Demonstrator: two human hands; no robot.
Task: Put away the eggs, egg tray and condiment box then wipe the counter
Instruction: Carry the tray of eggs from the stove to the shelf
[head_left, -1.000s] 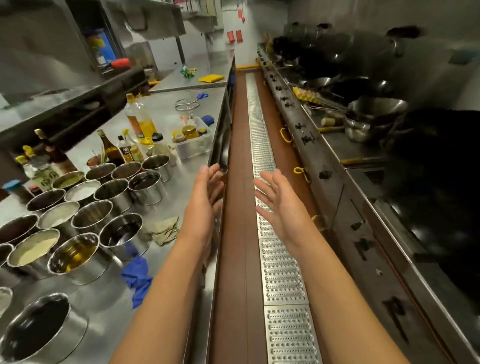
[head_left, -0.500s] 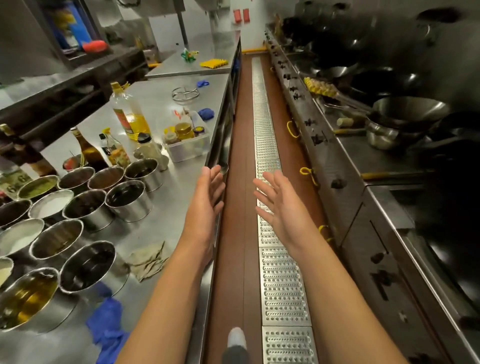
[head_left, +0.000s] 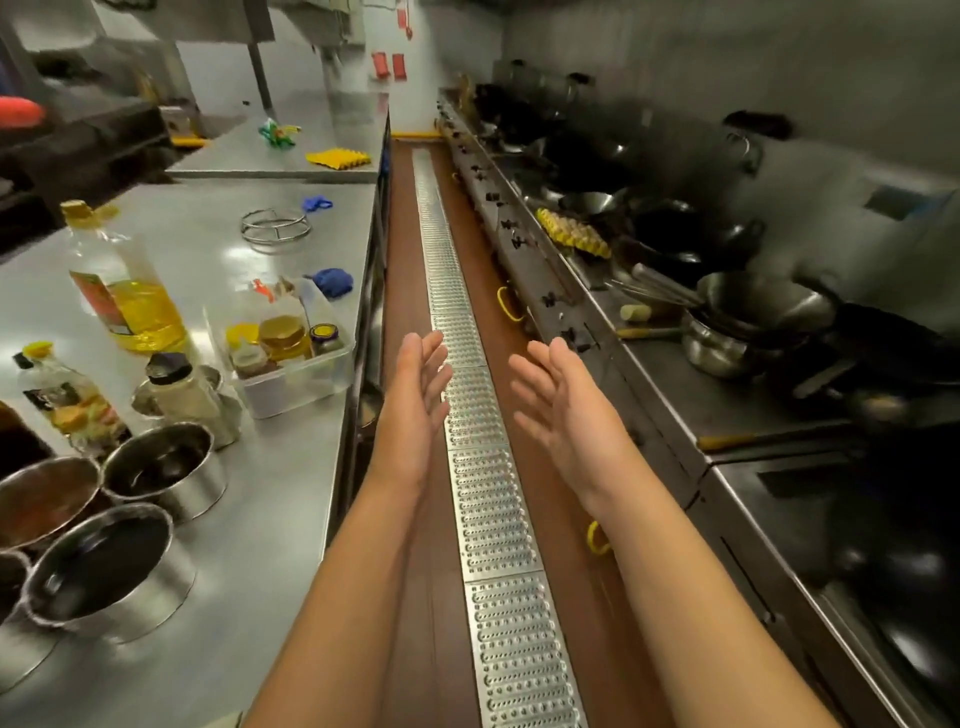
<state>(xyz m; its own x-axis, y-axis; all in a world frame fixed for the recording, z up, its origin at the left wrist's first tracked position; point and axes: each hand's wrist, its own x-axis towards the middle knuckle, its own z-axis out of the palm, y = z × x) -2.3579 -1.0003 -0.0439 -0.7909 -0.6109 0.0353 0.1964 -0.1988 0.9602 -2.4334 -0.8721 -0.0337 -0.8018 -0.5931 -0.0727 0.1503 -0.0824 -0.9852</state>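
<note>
Both hands, left hand (head_left: 415, 384) and right hand (head_left: 556, 400), hang wide and empty; best take the clear plastic condiment box (head_left: 291, 353) at ten o'clock by both sides.

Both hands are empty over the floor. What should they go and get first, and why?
Probably the left hand should reach sideways for the clear condiment box. Both it and the right hand are open and hold nothing, and the box sits at the counter edge just beside the left hand. The yellow egg tray lies further off on the stove side.
</note>
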